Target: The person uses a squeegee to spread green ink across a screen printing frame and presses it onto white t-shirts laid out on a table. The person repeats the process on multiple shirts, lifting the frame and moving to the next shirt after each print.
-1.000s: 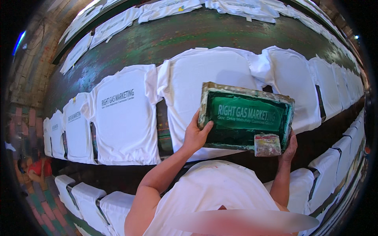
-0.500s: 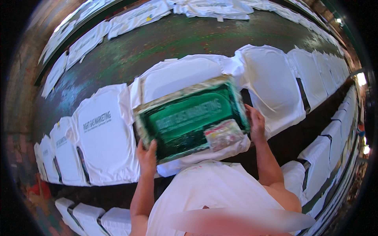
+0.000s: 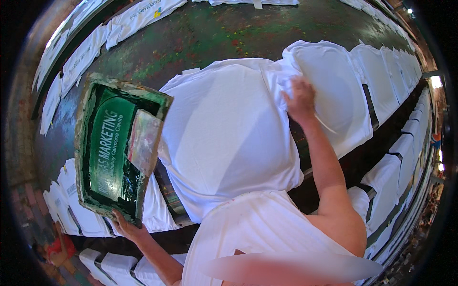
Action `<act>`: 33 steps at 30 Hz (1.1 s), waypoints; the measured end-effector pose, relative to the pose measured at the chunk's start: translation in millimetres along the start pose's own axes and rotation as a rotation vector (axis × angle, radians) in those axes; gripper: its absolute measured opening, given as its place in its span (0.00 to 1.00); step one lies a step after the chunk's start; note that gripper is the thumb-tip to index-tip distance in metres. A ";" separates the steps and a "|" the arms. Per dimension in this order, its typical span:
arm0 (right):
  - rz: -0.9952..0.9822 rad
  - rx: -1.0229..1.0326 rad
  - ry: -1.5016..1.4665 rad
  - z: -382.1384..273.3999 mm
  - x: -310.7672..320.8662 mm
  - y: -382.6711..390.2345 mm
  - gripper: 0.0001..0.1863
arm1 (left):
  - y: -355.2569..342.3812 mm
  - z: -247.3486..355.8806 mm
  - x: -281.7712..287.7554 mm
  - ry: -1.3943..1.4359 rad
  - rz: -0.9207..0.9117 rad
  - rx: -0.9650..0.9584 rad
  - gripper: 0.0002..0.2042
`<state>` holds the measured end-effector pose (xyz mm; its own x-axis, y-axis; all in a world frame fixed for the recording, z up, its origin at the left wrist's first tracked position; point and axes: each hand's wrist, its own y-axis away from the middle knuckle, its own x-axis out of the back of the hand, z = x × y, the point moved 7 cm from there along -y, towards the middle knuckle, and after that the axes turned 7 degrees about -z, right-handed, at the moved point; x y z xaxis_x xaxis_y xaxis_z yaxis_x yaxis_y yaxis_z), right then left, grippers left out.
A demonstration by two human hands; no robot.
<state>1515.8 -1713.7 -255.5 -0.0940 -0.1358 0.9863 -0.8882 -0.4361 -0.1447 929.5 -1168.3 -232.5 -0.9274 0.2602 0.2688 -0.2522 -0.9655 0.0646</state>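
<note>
My left hand is closed on the lower edge of a screen-printing frame, held tilted nearly upright on the left. Its mesh is green with pale lettering, and dark green ink coats the inside. A flat whitish piece with pink stains rests inside along the frame's right side; its kind is unclear. In front of me a plain white T-shirt lies spread out with no print showing. My right hand is over its right sleeve, beside the neighbouring white shirt. Motion smears its fingers, hiding whether they touch cloth.
More white shirts lie in a row to the right, and others lie partly behind the frame at left. A dark, paint-spattered table stretches beyond. Another person in red is at the lower left.
The frame has lifted off the middle shirt and swung left, turning upright, now in my left hand alone. My right hand has let go of it and moved up to the shirt's right sleeve.
</note>
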 end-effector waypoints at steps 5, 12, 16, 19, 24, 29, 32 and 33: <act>0.246 -0.184 0.141 54.1 65.8 24.0 0.30 | 28.2 0.1 -62.3 0.322 -0.190 0.194 0.23; -0.421 -0.253 -1.435 -34.1 0.4 116.8 0.42 | 93.6 3.3 -190.4 0.131 -0.582 0.269 0.17; -0.277 -0.275 -1.546 -36.1 0.4 134.9 0.38 | 101.6 6.3 -227.6 0.052 -0.666 0.264 0.23; -0.245 -0.310 -1.444 -28.0 -8.8 123.2 0.32 | 92.7 10.0 -251.0 0.082 -0.642 0.169 0.24; -0.146 -0.284 -1.333 -24.1 -21.7 87.5 0.29 | 60.4 18.8 -278.6 -0.180 -0.557 -0.135 0.22; -0.171 -0.274 -1.195 -22.7 -33.3 69.7 0.28 | 43.7 18.1 -292.5 -0.209 -0.559 -0.185 0.18; -0.160 -0.273 -1.127 -19.8 -38.4 66.5 0.26 | 38.3 10.9 -294.4 -0.231 -0.563 -0.119 0.22; -0.153 -0.298 -1.112 -17.9 -40.0 66.5 0.25 | 36.5 6.2 -294.2 -0.228 -0.565 -0.067 0.23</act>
<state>1452.4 -1721.4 -303.1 0.3388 -0.8708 0.3562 -0.9408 -0.3086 0.1405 1194.9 -1280.2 -303.2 -0.5644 0.7166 0.4098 -0.7115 -0.6740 0.1985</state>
